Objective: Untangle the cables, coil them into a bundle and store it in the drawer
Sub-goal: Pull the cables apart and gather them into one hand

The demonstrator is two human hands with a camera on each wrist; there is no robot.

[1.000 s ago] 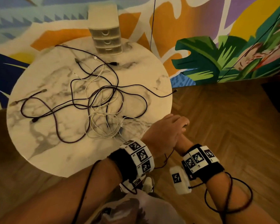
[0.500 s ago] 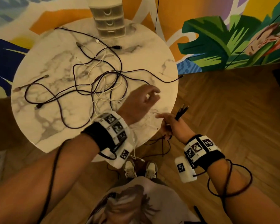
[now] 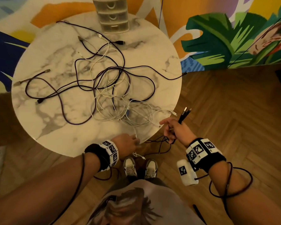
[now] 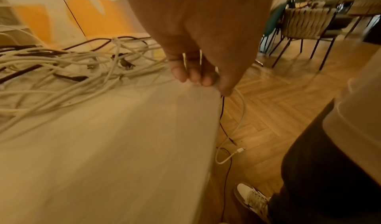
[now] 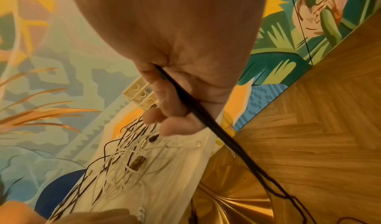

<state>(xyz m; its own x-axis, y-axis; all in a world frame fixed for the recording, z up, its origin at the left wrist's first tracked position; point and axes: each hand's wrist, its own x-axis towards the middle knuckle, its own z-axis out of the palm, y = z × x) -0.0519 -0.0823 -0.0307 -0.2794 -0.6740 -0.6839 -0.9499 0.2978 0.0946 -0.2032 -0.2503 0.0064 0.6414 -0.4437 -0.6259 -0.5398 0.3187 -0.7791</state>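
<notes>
Moved: left hand [image 3: 128, 144] from mid-table to near rim of marble table [image 3: 55, 137], apparently pinching white cable [image 4: 240, 113]. Right hand [image 3: 175, 129] grips black cables [image 3: 184, 113]. Tangle [image 3: 107, 88] mid-table; drawer unit [image 3: 113, 15] at far edge.

Nothing readable anywhere: no words, brands or numbers (only black-and-white square code markers on the wristbands [image 3: 111, 149], undecipherable by eye).

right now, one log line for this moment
left hand: pinching white cable at table edge | right hand: holding black cable | drawers: closed
</notes>
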